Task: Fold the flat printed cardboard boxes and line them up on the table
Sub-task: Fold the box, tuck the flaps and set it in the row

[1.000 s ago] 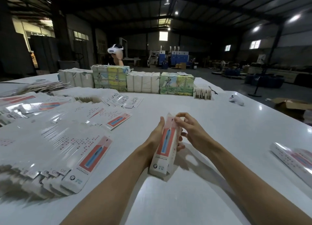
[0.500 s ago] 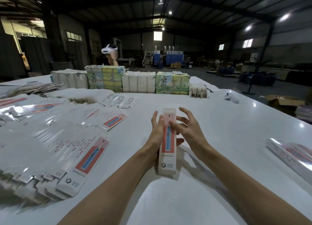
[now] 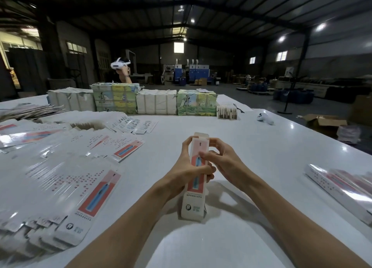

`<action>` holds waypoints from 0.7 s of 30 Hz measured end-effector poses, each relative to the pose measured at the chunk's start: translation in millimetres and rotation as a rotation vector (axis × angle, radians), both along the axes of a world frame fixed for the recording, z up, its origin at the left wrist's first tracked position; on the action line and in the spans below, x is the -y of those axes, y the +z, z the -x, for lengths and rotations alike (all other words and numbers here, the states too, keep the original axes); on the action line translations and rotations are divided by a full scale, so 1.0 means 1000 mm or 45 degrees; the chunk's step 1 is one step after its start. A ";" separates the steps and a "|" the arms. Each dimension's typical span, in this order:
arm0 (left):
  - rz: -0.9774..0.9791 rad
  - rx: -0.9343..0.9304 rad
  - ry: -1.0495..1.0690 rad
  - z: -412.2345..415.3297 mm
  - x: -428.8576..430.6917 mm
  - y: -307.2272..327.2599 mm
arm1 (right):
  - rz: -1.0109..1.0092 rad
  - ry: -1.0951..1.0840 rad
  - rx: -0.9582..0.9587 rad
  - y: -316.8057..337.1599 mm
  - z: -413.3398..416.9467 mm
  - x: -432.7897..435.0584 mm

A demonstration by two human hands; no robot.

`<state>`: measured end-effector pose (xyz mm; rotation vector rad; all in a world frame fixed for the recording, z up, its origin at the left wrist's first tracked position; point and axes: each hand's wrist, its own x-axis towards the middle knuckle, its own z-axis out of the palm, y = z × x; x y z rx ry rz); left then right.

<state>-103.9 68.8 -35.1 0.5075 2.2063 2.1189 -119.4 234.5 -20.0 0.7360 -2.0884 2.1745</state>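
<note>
Both forearms reach forward and meet over the white table [image 3: 261,157]. Left hand [image 3: 186,167] wraps the left edge of the upright box [image 3: 193,204], thumb across its printed front. Right hand [image 3: 225,163] curls its fingers round the right edge near the top. The box's lower end rests on the table. Flat boxes [image 3: 80,177] fan out at left, folded boxes [image 3: 340,187] lie at right, and a white controller [image 3: 264,117] sits beyond.

1 folded box [image 3: 193,203] up front, 4 wrapped bundles [image 3: 157,104] across the back, that's 2 white and 2 printed, 1 white controller [image 3: 264,118], 1 person [image 3: 123,76] behind, flat boxes [image 3: 60,177] too many to count
</note>
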 end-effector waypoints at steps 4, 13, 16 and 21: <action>0.008 0.060 -0.038 -0.003 0.002 0.004 | -0.038 -0.036 0.006 -0.002 0.005 -0.002; 0.133 0.067 -0.202 -0.010 0.002 0.007 | -0.067 -0.310 -0.173 -0.003 0.015 -0.014; 0.138 0.056 -0.187 -0.010 0.002 0.007 | -0.088 -0.335 -0.216 -0.002 0.014 -0.012; 0.165 0.039 -0.177 -0.009 0.001 0.008 | 0.108 -0.207 -0.018 0.007 0.010 -0.013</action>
